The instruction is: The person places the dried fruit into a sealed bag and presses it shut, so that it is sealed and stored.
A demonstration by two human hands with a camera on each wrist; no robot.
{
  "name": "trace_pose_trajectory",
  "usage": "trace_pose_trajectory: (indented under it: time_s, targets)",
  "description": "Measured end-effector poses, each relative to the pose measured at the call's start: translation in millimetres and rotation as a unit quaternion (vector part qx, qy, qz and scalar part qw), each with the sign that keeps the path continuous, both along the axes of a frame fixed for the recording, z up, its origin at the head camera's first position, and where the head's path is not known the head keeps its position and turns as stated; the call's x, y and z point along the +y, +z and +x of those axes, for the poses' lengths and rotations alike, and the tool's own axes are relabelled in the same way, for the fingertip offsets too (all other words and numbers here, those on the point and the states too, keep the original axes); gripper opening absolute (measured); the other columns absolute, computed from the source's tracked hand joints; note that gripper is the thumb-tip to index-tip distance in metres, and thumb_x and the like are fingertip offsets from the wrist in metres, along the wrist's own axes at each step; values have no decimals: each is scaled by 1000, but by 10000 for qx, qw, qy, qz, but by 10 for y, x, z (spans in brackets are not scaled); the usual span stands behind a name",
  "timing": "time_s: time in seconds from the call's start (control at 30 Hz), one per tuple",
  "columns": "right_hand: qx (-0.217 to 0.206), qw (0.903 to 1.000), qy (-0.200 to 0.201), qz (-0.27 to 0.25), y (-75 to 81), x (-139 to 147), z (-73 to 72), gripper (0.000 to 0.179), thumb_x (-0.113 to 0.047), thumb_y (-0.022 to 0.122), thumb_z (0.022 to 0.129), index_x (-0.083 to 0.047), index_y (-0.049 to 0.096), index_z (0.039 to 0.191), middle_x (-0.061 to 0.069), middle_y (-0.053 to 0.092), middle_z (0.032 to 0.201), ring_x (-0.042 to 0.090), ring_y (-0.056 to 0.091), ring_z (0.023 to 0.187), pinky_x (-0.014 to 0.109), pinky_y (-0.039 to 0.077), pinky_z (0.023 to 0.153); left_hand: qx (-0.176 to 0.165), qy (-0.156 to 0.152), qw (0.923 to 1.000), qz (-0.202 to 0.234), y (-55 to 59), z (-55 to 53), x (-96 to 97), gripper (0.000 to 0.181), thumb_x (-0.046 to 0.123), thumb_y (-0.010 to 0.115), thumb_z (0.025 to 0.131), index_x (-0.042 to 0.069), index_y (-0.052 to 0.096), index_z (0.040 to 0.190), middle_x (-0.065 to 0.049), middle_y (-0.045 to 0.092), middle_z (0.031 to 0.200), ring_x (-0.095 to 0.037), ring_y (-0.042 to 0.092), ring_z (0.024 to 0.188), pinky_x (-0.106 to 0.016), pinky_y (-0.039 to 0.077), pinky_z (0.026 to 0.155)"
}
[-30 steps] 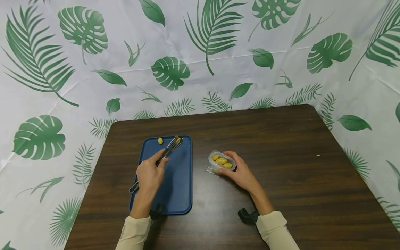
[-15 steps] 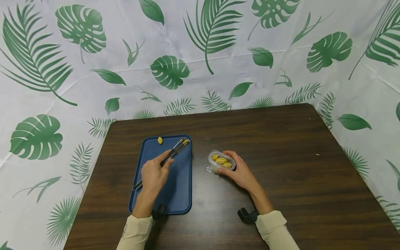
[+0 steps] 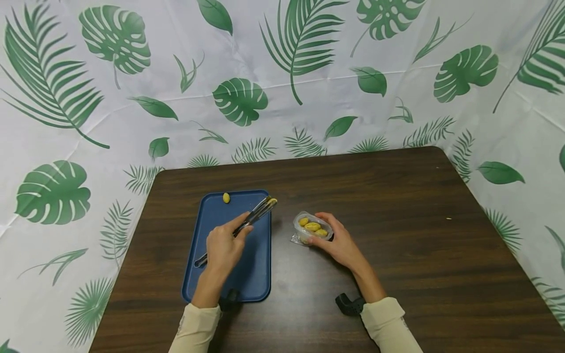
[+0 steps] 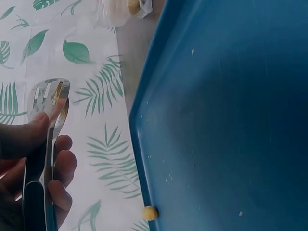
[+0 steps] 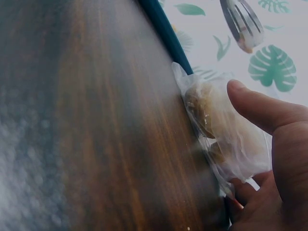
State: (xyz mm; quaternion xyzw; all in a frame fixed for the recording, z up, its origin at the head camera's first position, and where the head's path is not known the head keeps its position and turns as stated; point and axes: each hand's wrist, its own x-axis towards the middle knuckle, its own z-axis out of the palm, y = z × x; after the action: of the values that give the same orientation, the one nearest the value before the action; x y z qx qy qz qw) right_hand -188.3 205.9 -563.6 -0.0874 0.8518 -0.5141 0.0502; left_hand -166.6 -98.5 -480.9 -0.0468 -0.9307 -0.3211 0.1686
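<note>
My left hand point(image 3: 224, 247) grips metal tongs point(image 3: 259, 210), their far ends over the blue tray's right rim. A small yellow oval piece point(image 3: 272, 201) sits between the tong tips. In the left wrist view, the slotted heads of the tongs point(image 4: 50, 98) are close together, thumb and fingers around the handles. My right hand point(image 3: 342, 245) holds a small clear plastic tub point(image 3: 300, 230) containing several yellow oval pieces point(image 3: 313, 227). In the right wrist view, thumb and fingers clasp the sides of the tub point(image 5: 240, 139). A clear film hangs at its near-left side.
The blue tray point(image 3: 251, 269) lies left on the dark wood table point(image 3: 397, 196). Another yellow oval piece point(image 3: 226, 198) rests at its far rim, and crumbs dot its surface in the left wrist view. A leaf-print cloth point(image 3: 176, 132) stands behind the table.
My left hand has moved right with the tongs and the piece in them, from above the tray to its right rim. The right hand and tub have stayed put.
</note>
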Motion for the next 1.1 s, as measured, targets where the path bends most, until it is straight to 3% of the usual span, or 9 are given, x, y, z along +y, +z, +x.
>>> trace_pose_trajectory:
  time_s: [0.33, 0.6, 0.83, 1.1]
  targets:
    - [-45, 10000, -29, 34, -10, -1, 1, 70, -45, 82, 87, -26, 49, 147, 8, 54, 149, 31, 53, 128, 57, 39, 106, 185, -289, 9994, 9, -36, 39, 108, 39, 20, 84, 85, 13, 78, 123, -11, 79, 85, -5, 26, 43, -24, 24, 47]
    - [-52, 10000, -14, 17, -4, 2, -6, 70, -44, 81, 88, -25, 49, 147, 8, 54, 148, 31, 54, 125, 55, 40, 104, 5, -386, 9992, 71, -30, 43, 210, 38, 20, 83, 87, 17, 78, 124, -10, 81, 89, -7, 30, 44, -24, 25, 49]
    - [-65, 10000, -61, 22, -3, -11, -11, 70, -43, 82, 88, -24, 49, 147, 8, 54, 148, 32, 53, 127, 58, 39, 107, 48, -547, 9985, 46, -26, 48, 286, 38, 20, 83, 87, 16, 78, 124, -10, 81, 91, -5, 27, 44, -24, 23, 49]
    - [-45, 10000, -42, 50, 1, -12, -15, 71, -41, 82, 88, -23, 49, 147, 8, 55, 148, 31, 54, 127, 55, 39, 106, -62, -707, 9975, 30, -38, 58, 371, 37, 22, 82, 87, 18, 78, 124, -8, 80, 83, -5, 29, 45, -24, 25, 50]
